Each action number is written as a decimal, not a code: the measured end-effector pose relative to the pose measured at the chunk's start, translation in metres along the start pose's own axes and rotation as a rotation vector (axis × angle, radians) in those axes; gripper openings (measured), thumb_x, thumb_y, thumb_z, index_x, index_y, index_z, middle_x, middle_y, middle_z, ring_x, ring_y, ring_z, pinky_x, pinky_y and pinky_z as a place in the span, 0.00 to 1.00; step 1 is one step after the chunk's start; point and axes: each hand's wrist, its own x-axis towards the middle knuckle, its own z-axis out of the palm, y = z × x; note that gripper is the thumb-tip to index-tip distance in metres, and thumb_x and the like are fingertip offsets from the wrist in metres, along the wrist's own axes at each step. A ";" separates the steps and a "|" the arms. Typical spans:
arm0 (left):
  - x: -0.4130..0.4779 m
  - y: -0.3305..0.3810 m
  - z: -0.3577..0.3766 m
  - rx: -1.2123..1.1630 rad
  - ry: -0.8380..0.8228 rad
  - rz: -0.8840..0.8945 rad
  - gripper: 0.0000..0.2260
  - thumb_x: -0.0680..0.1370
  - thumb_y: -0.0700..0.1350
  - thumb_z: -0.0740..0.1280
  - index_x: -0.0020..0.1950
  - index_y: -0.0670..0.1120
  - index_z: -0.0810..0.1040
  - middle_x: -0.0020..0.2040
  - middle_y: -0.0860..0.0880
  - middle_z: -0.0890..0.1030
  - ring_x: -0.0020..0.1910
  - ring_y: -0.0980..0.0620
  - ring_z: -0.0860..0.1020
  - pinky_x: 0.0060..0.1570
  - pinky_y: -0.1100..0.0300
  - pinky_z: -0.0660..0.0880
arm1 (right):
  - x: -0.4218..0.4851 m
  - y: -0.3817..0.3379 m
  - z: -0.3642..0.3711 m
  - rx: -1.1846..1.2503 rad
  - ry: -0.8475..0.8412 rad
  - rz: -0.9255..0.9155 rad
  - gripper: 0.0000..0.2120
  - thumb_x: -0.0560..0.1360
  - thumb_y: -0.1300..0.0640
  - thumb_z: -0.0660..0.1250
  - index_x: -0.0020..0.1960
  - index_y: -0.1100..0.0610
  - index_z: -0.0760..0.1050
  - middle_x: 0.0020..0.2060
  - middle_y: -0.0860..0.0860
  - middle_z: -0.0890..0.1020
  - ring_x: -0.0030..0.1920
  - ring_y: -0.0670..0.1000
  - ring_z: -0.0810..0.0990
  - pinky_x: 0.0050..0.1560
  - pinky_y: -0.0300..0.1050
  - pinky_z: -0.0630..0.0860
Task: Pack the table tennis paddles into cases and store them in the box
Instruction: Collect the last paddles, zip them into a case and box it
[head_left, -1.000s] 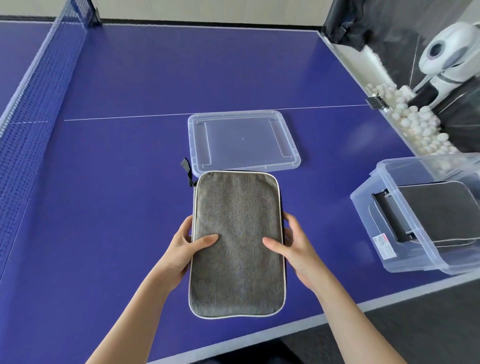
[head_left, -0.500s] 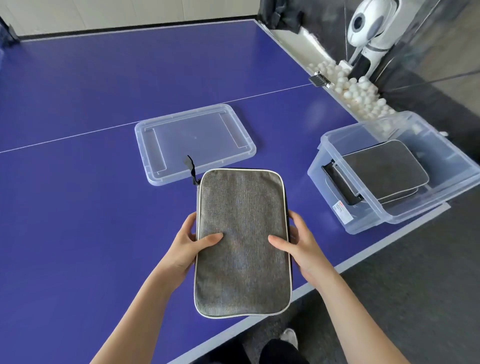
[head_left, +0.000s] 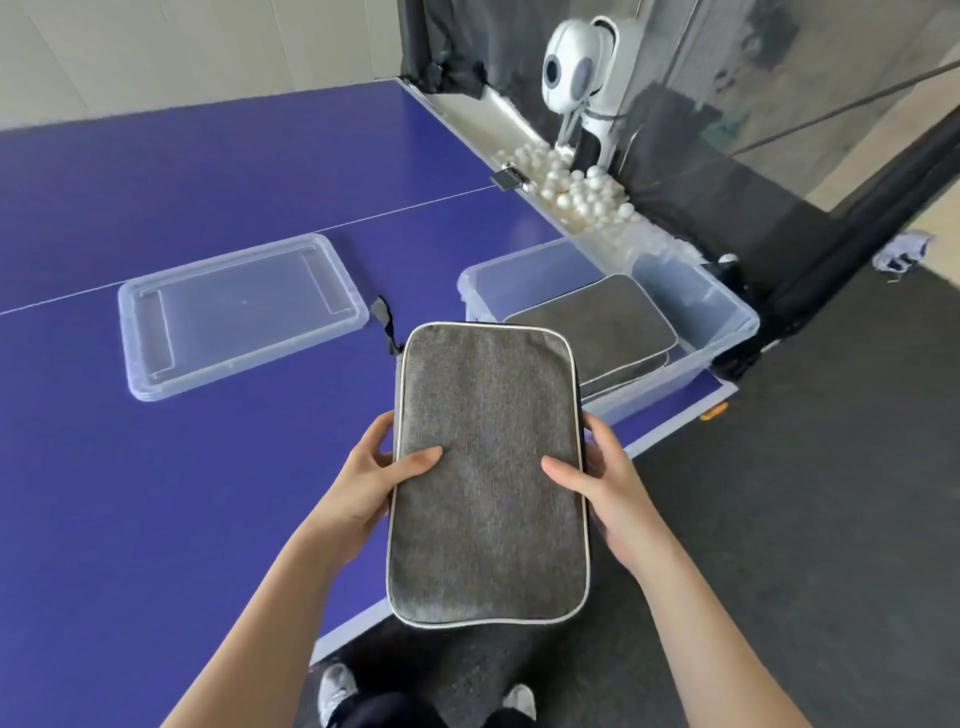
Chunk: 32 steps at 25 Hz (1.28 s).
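left grip (head_left: 363, 483) and right grip (head_left: 615, 493) clamp the long edges of a rounded grey woven case (head_left: 488, 519) — held over the near edge of the blue counter (head_left: 104, 493), just beside the open clear plastic box (head_left: 727, 322).

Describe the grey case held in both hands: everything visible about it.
The grey case is a flat, rounded rectangle of woven-looking fabric with pale piping round its edge. No opening shows; a black strap hangs at its far left corner. It is held lengthwise, off the table, above the near edge. The left hand and right hand grip its long sides, thumbs on top. In view, its far right corner overlaps the clear box.
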 end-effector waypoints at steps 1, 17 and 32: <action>0.004 -0.002 0.021 0.007 -0.008 0.012 0.36 0.60 0.51 0.78 0.66 0.53 0.70 0.54 0.45 0.84 0.52 0.44 0.83 0.51 0.50 0.78 | -0.002 -0.003 -0.021 0.005 0.010 -0.010 0.28 0.69 0.57 0.74 0.66 0.45 0.68 0.59 0.47 0.78 0.59 0.49 0.77 0.57 0.48 0.76; 0.089 0.016 0.163 0.046 -0.035 0.065 0.23 0.70 0.44 0.73 0.64 0.51 0.73 0.52 0.47 0.85 0.51 0.47 0.83 0.46 0.56 0.79 | 0.054 -0.040 -0.169 0.032 0.009 -0.053 0.28 0.69 0.53 0.75 0.65 0.45 0.68 0.60 0.47 0.77 0.61 0.50 0.76 0.59 0.51 0.75; 0.207 0.052 0.170 -0.289 0.276 0.109 0.31 0.67 0.45 0.76 0.68 0.51 0.68 0.57 0.44 0.82 0.52 0.45 0.83 0.48 0.50 0.80 | 0.207 -0.123 -0.181 -0.080 -0.159 -0.007 0.29 0.68 0.49 0.72 0.67 0.43 0.68 0.57 0.47 0.80 0.59 0.47 0.78 0.59 0.47 0.75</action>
